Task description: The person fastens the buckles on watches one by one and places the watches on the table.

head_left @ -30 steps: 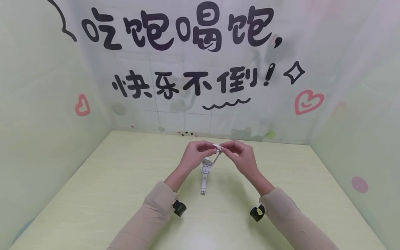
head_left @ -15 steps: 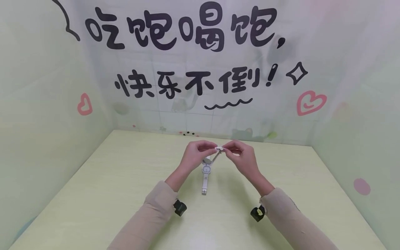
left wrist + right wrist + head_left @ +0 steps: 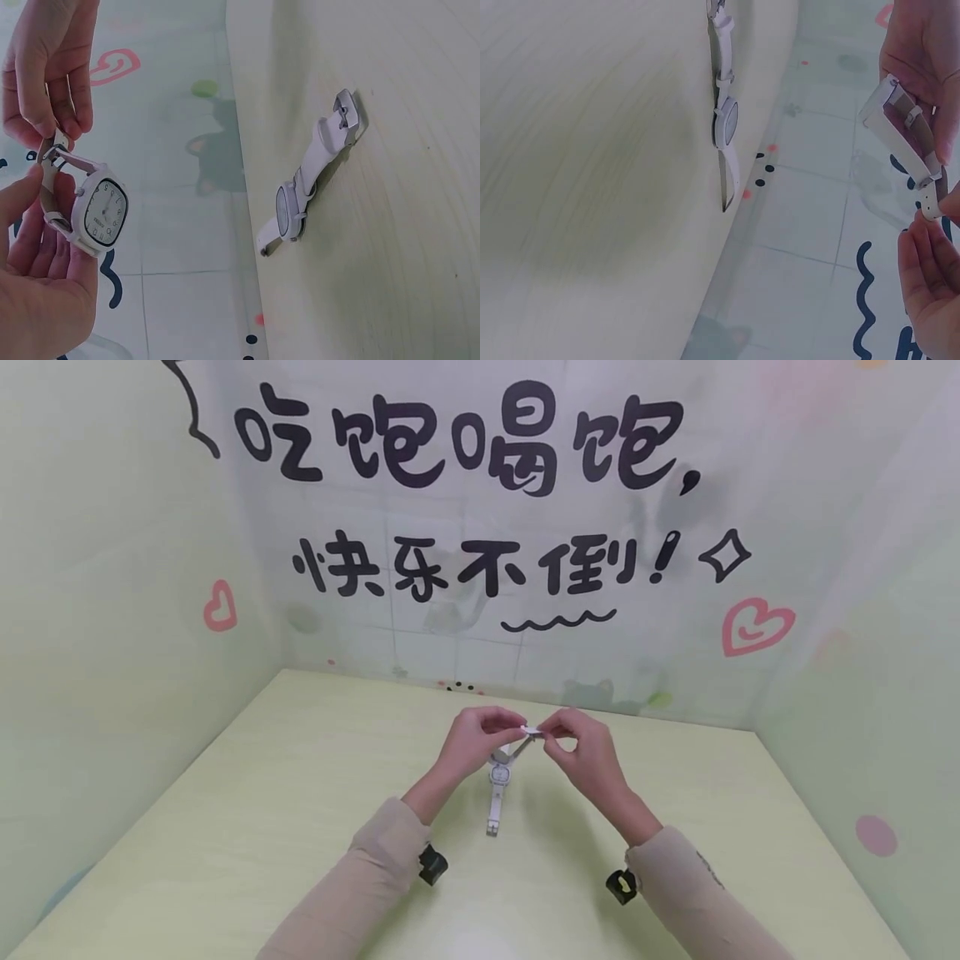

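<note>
A white wristwatch (image 3: 103, 212) with a rounded square dial is held up above the table, its strap bent into a loop. My left hand (image 3: 474, 742) pinches the strap beside the buckle, and the watch case hangs below its fingers. From the other side, my right hand (image 3: 588, 747) pinches the strap's holed end (image 3: 930, 201), which passes through the metal buckle (image 3: 929, 181). A second white wristwatch (image 3: 498, 775) lies stretched out on the table beneath the hands; its buckle end points toward me. Fingers hide part of the held strap.
The pale wooden tabletop (image 3: 262, 827) reaches to a printed fabric backdrop (image 3: 420, 643) with dark lettering, and side panels stand left and right. A black wrist camera (image 3: 432, 865) is under the left cuff, another black camera (image 3: 622, 886) under the right.
The head view has shifted slightly. The hands stay together at the strap; the right fingertips have drawn a little away from the left ones, and the pinched white strap end now lies tilted between them.
</note>
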The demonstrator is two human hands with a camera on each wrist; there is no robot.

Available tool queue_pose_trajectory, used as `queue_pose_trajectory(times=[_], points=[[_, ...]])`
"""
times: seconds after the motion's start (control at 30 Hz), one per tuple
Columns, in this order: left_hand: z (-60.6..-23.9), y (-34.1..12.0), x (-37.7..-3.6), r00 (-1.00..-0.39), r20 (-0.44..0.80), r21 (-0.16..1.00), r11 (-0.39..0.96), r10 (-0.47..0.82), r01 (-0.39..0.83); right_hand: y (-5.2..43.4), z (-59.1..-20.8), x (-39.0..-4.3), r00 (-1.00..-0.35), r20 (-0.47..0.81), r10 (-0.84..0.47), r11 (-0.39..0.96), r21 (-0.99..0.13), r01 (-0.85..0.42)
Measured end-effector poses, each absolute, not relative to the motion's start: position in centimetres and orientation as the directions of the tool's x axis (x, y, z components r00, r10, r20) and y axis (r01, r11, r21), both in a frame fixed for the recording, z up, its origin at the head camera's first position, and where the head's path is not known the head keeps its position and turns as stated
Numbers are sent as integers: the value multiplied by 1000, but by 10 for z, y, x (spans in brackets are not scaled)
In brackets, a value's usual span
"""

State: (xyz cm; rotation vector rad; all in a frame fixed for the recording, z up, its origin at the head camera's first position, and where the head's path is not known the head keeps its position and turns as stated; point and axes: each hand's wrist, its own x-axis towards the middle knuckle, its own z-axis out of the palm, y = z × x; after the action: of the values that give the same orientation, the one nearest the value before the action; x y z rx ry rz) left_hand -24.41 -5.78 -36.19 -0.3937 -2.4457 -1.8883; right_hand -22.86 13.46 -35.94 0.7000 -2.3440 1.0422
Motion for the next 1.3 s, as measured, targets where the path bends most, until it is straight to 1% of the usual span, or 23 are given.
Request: queue_pose_trajectory(times=[0.17,0.4,0.83,0.93,1.1,1.2,1.3], points=[[-363,-57,-246,-966,175,945,244,189,218,136,-358,-228,-752,601,-269,621,-489,-612],[-364,-56,-245,-964,184,935,267,193,232,136,-359,-229,-725,619,-302,636,-436,-637],[-368,-52,-242,-960,188,927,286,209,244,136,-362,-229,-720,615,-322,633,-425,-647],[-369,-51,-242,-958,195,925,286,208,251,137,-364,-228,-741,591,-318,610,-471,-637],[-370,-49,-242,-956,203,933,255,211,254,136,-368,-228,-789,534,-304,544,-582,-604],[-370,-49,-241,-955,193,941,235,226,246,136,-368,-227,-801,534,-271,527,-614,-588],[-370,-48,-239,-955,181,944,231,235,236,135,-367,-227,-800,551,-239,517,-624,-585]])
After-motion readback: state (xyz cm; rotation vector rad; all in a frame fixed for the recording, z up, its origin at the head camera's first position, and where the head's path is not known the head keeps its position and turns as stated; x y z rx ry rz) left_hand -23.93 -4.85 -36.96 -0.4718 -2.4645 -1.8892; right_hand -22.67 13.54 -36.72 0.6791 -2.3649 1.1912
